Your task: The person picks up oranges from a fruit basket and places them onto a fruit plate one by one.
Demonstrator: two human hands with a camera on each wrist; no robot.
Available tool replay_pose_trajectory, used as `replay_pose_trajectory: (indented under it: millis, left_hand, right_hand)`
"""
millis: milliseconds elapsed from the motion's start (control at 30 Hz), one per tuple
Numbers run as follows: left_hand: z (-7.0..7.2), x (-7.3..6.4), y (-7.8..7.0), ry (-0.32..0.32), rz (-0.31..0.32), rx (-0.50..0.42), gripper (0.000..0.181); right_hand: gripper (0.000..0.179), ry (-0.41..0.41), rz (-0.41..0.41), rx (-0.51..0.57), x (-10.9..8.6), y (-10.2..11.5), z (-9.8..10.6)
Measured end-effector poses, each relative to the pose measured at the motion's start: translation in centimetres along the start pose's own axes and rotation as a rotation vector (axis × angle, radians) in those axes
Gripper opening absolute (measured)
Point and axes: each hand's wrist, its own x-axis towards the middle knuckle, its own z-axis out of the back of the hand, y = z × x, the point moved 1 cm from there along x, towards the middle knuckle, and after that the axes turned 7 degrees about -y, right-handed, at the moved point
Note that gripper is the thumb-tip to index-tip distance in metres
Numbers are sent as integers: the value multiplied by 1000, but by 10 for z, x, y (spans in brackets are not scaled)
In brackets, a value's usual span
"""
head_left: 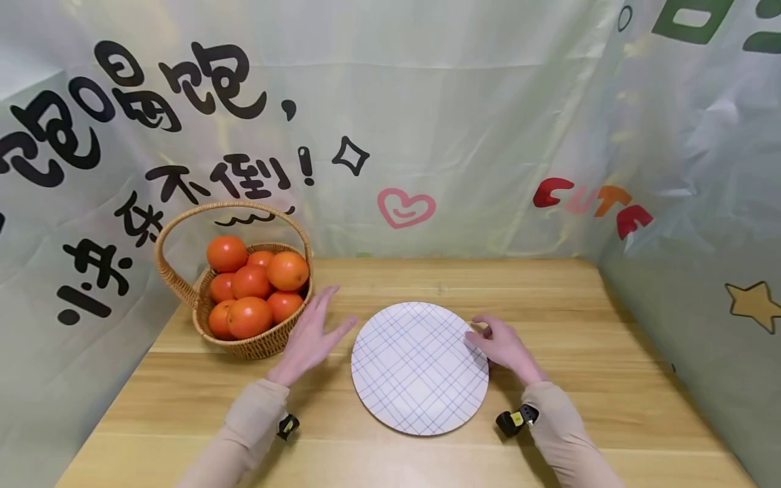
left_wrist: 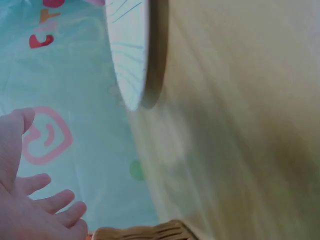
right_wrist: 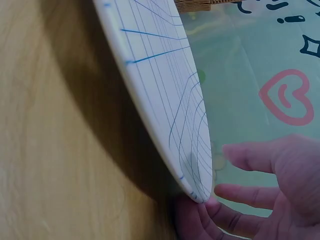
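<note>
A round white plate (head_left: 419, 379) with a blue checked pattern sits in the middle of the wooden table. Over its right rim reaches my right hand (head_left: 502, 344). In the right wrist view, lower fingertips (right_wrist: 192, 216) of that hand meet the plate's rim, while its thumb (right_wrist: 247, 156) stands apart above the surface. My left hand (head_left: 313, 339) is between the plate and a wicker basket (head_left: 259, 349), fingers extended and thumb spread, holding nothing. Several orange persimmon-like fruits (head_left: 250, 317) fill the basket.
The basket's tall arched handle (head_left: 234, 205) rises at the table's back left. Printed cloth walls (head_left: 476, 135) enclose the table (head_left: 390, 461) at the back and both sides. Black wrist cameras (head_left: 511, 421) hang beneath the sleeves.
</note>
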Motion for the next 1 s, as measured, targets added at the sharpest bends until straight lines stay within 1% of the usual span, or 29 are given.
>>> replay_pose_trajectory:
  millis: [167,267,433,600,700,767,867,1000]
  left_hand:
    - [15,8,0,-135,-27,-66,73]
    - [24,13,0,-207,-28,-81,70]
    - [38,25,1,-275,-13,-81,70]
    - [49,40,8,-347,26,-76,69]
    - [55,47,12,-372,68,-74,69]
    - [58,51,15,-376,97,-73,69]
    - [61,56,18,-357,136,-61,70]
    - [62,61,19,-305,176,-36,73]
  right_hand:
    - [49,20,-37,16,0,-2,-3]
    - [47,36,-50,28,0,-3,-3]
    - [41,39,-59,32,3,-7,-6]
    - [36,39,-68,36,6,-9,-8]
    - [35,47,-82,47,7,-8,-8]
    - [35,53,-82,45,7,-8,-7]
    - [35,60,-85,42,7,-7,-7]
    - [35,62,-93,33,7,-7,-6]
